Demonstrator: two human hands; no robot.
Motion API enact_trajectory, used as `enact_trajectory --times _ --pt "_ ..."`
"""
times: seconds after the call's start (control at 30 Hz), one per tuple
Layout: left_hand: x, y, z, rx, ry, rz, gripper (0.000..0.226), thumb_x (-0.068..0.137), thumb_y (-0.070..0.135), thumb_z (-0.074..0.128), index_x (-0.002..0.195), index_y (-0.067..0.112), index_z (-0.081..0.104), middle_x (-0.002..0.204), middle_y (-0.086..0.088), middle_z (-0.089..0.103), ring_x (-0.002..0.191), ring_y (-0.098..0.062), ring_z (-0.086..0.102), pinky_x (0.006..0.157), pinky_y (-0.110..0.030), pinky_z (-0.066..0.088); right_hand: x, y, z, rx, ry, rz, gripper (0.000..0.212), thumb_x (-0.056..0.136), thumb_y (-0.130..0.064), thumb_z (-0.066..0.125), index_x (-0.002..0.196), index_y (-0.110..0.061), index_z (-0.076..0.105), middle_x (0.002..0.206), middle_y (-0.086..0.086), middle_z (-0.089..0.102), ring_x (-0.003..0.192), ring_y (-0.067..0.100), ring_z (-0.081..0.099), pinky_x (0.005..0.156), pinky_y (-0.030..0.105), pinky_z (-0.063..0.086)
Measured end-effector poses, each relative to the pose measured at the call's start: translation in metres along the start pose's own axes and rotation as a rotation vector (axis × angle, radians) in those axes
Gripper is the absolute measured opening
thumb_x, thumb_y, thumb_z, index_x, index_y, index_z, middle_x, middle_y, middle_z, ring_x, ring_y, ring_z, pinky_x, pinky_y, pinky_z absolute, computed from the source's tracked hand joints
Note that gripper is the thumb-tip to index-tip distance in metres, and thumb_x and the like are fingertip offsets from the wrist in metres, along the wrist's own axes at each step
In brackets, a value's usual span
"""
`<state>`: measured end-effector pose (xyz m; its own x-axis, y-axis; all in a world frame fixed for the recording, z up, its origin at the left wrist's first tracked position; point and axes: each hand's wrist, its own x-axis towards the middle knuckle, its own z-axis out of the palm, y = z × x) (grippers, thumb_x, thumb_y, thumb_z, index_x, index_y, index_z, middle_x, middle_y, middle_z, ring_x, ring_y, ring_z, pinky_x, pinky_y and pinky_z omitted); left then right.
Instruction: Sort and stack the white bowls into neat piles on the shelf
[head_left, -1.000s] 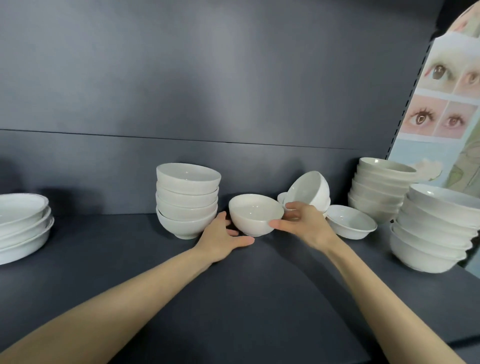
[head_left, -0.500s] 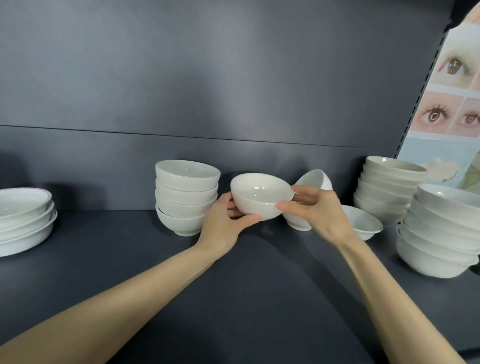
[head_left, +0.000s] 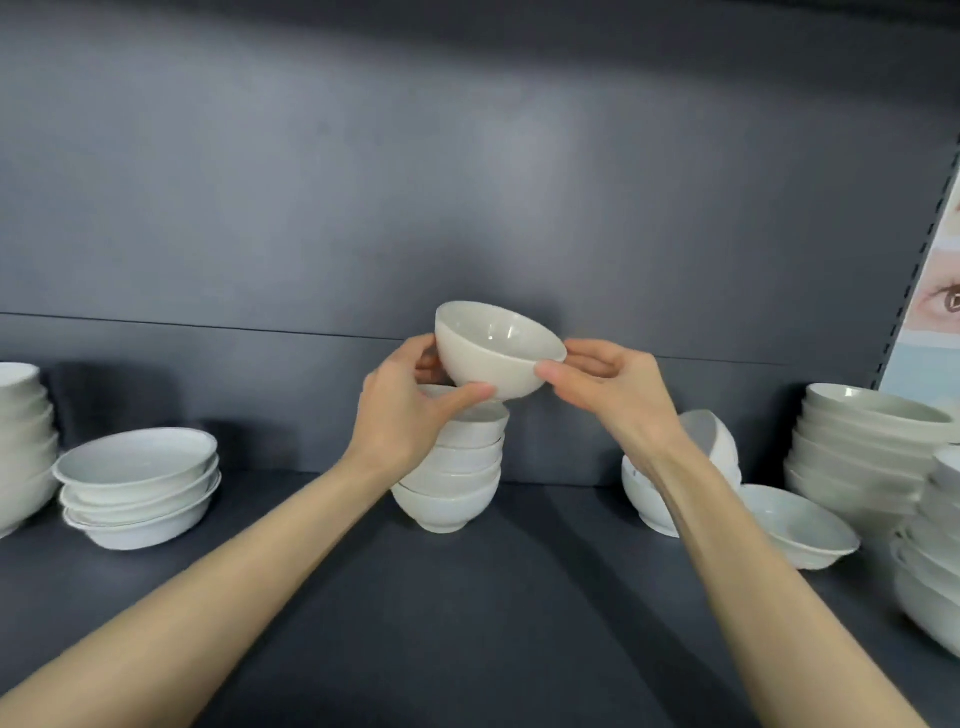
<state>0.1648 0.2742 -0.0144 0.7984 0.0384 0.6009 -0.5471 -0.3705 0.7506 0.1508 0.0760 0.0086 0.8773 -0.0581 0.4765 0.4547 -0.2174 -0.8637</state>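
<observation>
bowl (head_left: 496, 358) now rides up between our left hand (head_left: 405, 415) and right hand (head_left: 618, 395), lifted off the shelf (head_left: 519, 597) where it sat a second ago. the left grips its lower side; the right pinches its rim. it hangs tilted just above the stack (head_left: 457, 483) under our left hand, so nesting it there seems next. it looks glossy, white, deep and smooth.
</observation>
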Motion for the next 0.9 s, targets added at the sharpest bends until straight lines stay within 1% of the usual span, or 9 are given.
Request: enact_trajectory --times 0.13,0.2,0.27,0.4,0.5,0.6,0.7,0.8,0.9 --pt "0.006 -0.022 -0.013 0.043 -0.005 -0.082 0.06 0.071 0.036 0.083 0.122 0.019 0.058 0.106 0.013 0.059 0.108 -0.009 0.055 0.092 -0.024 0.041 0.016 0.01 0.025 -0.01 -0.046 0.031 0.018 0.073 -0.022 0.081 0.083 -0.032 0.069 0.082 -0.016 0.075 0.083 -0.002 0.069 0.09 0.028 0.053" --pt "0.006 -0.032 -0.015 0.033 -0.039 -0.109 0.053 0.074 0.035 0.081 0.12 0.022 0.058 0.106 0.014 0.054 0.114 -0.011 0.05 0.092 -0.025 0.038 0.019 0.017 0.031 -0.03 -0.048 0.062 0.018 0.072 -0.025 0.082 0.082 -0.032 0.07 0.083 -0.015 0.074 0.084 -0.001 0.068 0.089 0.027 0.052" --pt "0.004 -0.04 -0.016 0.025 -0.083 -0.143 0.053 0.075 0.037 0.079 0.12 0.025 0.056 0.114 0.008 0.051 0.114 -0.009 0.047 0.091 -0.022 0.035 0.022 0.024 0.034 -0.041 -0.045 0.102 0.022 0.07 -0.029 0.083 0.086 -0.032 0.068 0.091 -0.012 0.073 0.092 0.004 0.068 0.095 0.031 0.051" --pt "0.001 -0.054 -0.017 -0.013 -0.124 -0.203 0.071 0.064 0.054 0.08 0.124 0.026 0.054 0.127 0.008 0.046 0.116 -0.005 0.043 0.096 -0.026 0.039 0.022 0.031 0.037 -0.043 -0.071 0.139 0.022 0.073 -0.024 0.083 0.081 -0.033 0.064 0.09 -0.012 0.07 0.095 0.007 0.067 0.096 0.032 0.051" --pt "-0.001 -0.061 -0.016 -0.06 -0.116 -0.218 0.088 0.048 0.067 0.073 0.123 0.025 0.055 0.127 0.01 0.055 0.119 -0.007 0.052 0.102 -0.032 0.044 0.023 0.033 0.038 -0.039 -0.088 0.15 0.021 0.075 -0.02 0.081 0.081 -0.031 0.063 0.087 -0.011 0.07 0.092 0.007 0.067 0.09 0.03 0.054" --pt "-0.003 -0.066 -0.015 -0.138 -0.116 -0.213 0.081 0.05 0.061 0.077 0.121 0.027 0.055 0.119 0.012 0.064 0.113 -0.006 0.06 0.101 -0.034 0.048 0.025 0.036 0.038 -0.031 -0.088 0.176 0.022 0.074 -0.021 0.081 0.091 -0.022 0.067 0.095 -0.003 0.071 0.097 0.011 0.068 0.086 0.026 0.055" --pt "-0.004 -0.07 -0.016 -0.184 -0.099 -0.21 0.074 0.05 0.056 0.08 0.116 0.031 0.056 0.118 0.011 0.066 0.112 -0.005 0.061 0.1 -0.03 0.049 0.027 0.039 0.038 -0.043 -0.102 0.196 0.041 0.073 -0.022 0.082 0.109 -0.008 0.068 0.103 0.005 0.072 0.099 0.013 0.068 0.082 0.022 0.056" --pt "-0.004 -0.071 -0.015 -0.218 -0.084 -0.203 0.058 0.06 0.039 0.088 0.108 0.036 0.055 0.117 0.009 0.067 0.11 -0.005 0.062 0.097 -0.025 0.049 0.028 0.04 0.038 -0.051 -0.12 0.191 0.041 0.074 -0.021 0.082 0.11 -0.007 0.069 0.103 0.006 0.073 0.098 0.013 0.069 0.083 0.022 0.056" --pt "-0.006 -0.071 -0.012 -0.253 -0.059 -0.174 0.048 0.07 0.02 0.084 0.105 0.035 0.055 0.112 0.012 0.068 0.102 0.003 0.064 0.087 -0.015 0.05 0.028 0.04 0.036 -0.049 -0.125 0.194 0.039 0.073 -0.021 0.082 0.107 -0.008 0.07 0.101 0.005 0.073 0.097 0.013 0.069 0.087 0.025 0.056"
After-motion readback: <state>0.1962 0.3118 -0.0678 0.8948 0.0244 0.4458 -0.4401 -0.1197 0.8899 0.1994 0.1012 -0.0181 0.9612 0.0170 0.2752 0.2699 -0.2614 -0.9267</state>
